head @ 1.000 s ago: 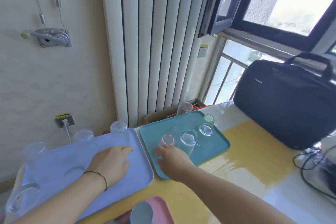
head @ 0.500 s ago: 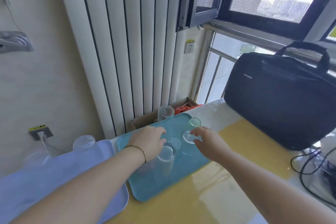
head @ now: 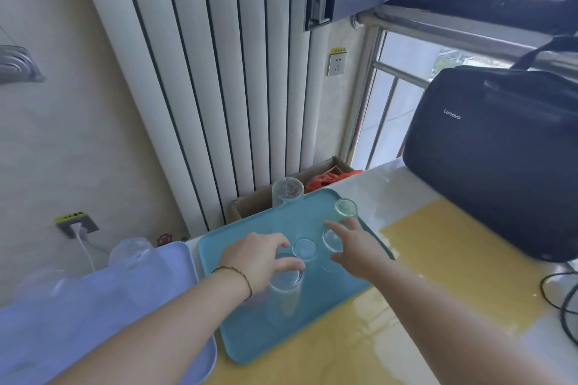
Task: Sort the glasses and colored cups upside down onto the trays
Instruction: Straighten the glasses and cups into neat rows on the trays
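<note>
Left hand (head: 259, 259) is clamped over the top of the near glass (head: 284, 287), fingers curled down round it, a thin bracelet on the wrist. Right hand (head: 356, 250) is spread, forefinger and thumb either side of a second glass (head: 331, 239) (gripping or only touching, I cannot tell). Both glasses stand on the teal tray (head: 250, 334), with a third glass (head: 304, 249) between the two hands. Further back on that tray sits a green-tinted glass (head: 345, 208), and at its far edge a tall glass (head: 287, 192). Just beside it on the left, the lavender tray (head: 78, 316) carries blurred clear glasses. Behind is a cardboard box (head: 259, 201) against the radiator (head: 219, 72). Off right, a black bag (head: 494, 159) stands on the yellow table (head: 453, 259).
</note>
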